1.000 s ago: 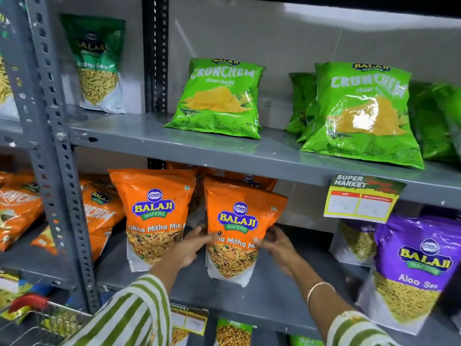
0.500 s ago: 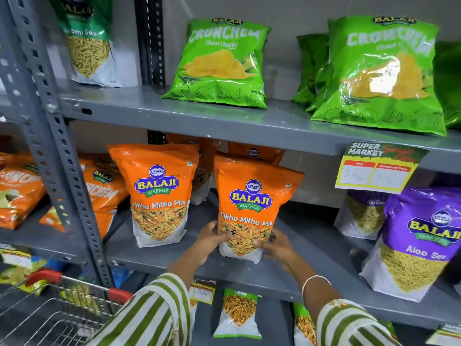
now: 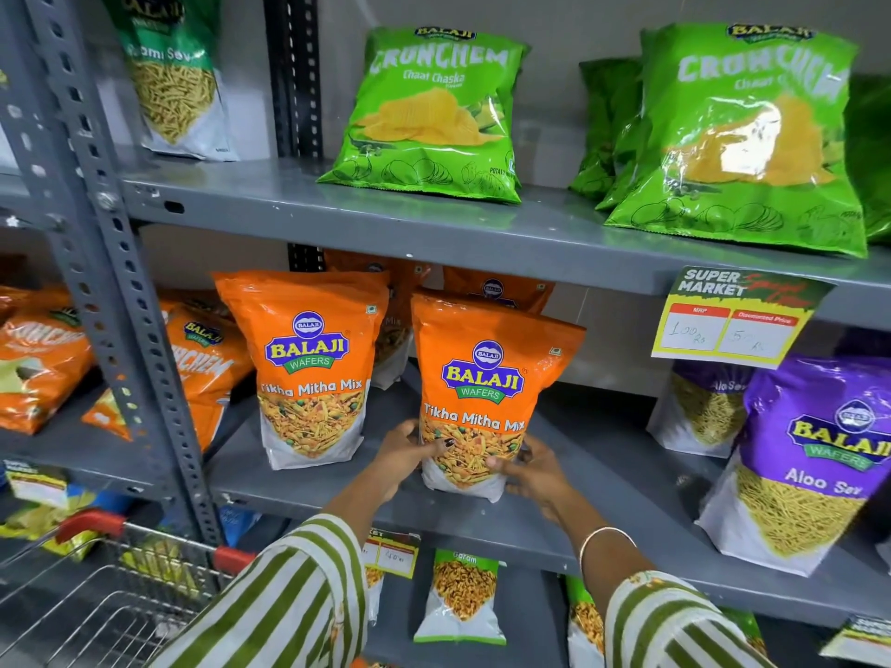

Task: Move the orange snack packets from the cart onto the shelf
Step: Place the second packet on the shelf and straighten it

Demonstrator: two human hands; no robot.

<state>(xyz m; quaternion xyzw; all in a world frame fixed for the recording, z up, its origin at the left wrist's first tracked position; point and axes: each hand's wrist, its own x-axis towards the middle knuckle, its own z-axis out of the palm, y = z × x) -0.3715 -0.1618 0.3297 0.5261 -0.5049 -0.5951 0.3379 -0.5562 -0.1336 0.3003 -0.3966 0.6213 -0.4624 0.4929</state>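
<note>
An orange Tikha Mitha Mix packet point(image 3: 487, 378) stands upright on the middle grey shelf point(image 3: 554, 532). My left hand point(image 3: 402, 455) grips its lower left edge and my right hand point(image 3: 530, 470) grips its lower right edge. A second orange packet point(image 3: 308, 359) of the same kind stands just to the left, apart from my hands. More orange packets point(image 3: 496, 286) stand behind both, mostly hidden. The wire cart point(image 3: 111, 605) with red handle grips sits at the lower left.
Purple Aloo Sev packets point(image 3: 815, 455) stand on the same shelf at the right. Green Crunchem bags point(image 3: 434, 118) lie on the shelf above. A grey slotted upright point(image 3: 115, 291) divides off orange Crunchem bags point(image 3: 43, 359) at the left. A price tag point(image 3: 737, 320) hangs from the upper shelf edge.
Both hands have slid from the packet's middle down to its bottom corners, and the packet now stands straighter on the shelf. The view has tipped downward, showing more of the cart.
</note>
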